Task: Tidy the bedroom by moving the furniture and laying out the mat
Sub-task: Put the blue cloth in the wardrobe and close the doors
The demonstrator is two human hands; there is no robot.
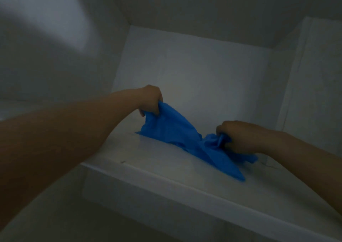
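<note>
My left hand (150, 98) has its grip clamped on one bunched edge of the blue cloth (177, 132), lifted off the white shelf (166, 169), while my right hand (240, 136) has its grip clamped on a crumpled wad of the same cloth lower down, close to the shelf. The cloth hangs stretched between the two hands, its middle and a long pointed corner lying on the shelf, that corner reaching toward the front lip. The worry from here, as I judge it, is that I am holding gathered handfuls and not clean corners, so if I pull the hands apart to open it the folds may stay twisted and it will not spread flat; a hard tug could also slip the thin fabric out of one fist. The trailing corner could drag or catch on the shelf edge as I draw it out, and the alcove wall (194, 71) behind leaves little room to shake it loose. The light is dim, which makes it hard to find the real hems. The cloth itself is a bright, plain blue, thin and limp, creased into sharp folds on the left and tightly scrunched on the right. Whether this is the mat named in the task I cannot tell; it looks more like a light sheet.
</note>
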